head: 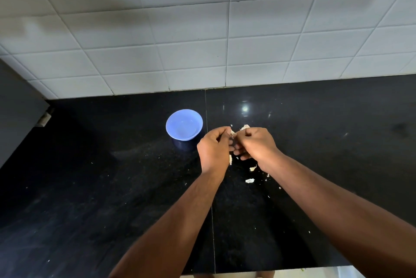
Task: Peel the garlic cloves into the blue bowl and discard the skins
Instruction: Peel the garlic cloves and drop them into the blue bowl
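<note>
Both hands, the left hand (213, 148) and right hand (255, 145), are pinching a garlic clove (233, 135) between them, apparently peeling it, and next it likely needs dropping into the blue bowl (184, 124) just left of them.

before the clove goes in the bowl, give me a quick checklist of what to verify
1. Blue bowl upright and open on the black counter, left of the hands: ok.
2. Bowl holds peeled cloves: none visible, looks empty.
3. Left hand and right hand both pinching the garlic clove: ok.
4. Clove fully peeled: cannot tell, fingers hide it.
5. Garlic skins discarded: not ok, scraps lie around the hands.
6. Path to the bowl clear: ok.
</note>
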The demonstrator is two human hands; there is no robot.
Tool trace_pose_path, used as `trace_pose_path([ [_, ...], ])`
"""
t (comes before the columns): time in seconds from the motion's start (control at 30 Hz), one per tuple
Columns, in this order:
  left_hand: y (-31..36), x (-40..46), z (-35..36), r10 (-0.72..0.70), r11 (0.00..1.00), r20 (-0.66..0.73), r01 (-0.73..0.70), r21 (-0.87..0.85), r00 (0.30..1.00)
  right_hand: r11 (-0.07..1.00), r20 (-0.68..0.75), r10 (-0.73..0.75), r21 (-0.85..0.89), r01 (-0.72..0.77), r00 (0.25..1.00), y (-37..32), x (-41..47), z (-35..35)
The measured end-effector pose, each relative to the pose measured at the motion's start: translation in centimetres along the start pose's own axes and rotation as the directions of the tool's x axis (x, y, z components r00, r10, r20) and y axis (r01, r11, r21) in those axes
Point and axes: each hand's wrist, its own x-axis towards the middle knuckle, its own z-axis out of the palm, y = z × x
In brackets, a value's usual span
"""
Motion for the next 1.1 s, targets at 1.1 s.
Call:
trace_pose_path([
  [1.1,0.8,1.4,-1.8,0.285,0.856,0.174,-0.332,0.397,0.943,0.965,0.064,-0.182,-0.178,0.191,0.981,-1.1,0.0,-1.7],
])
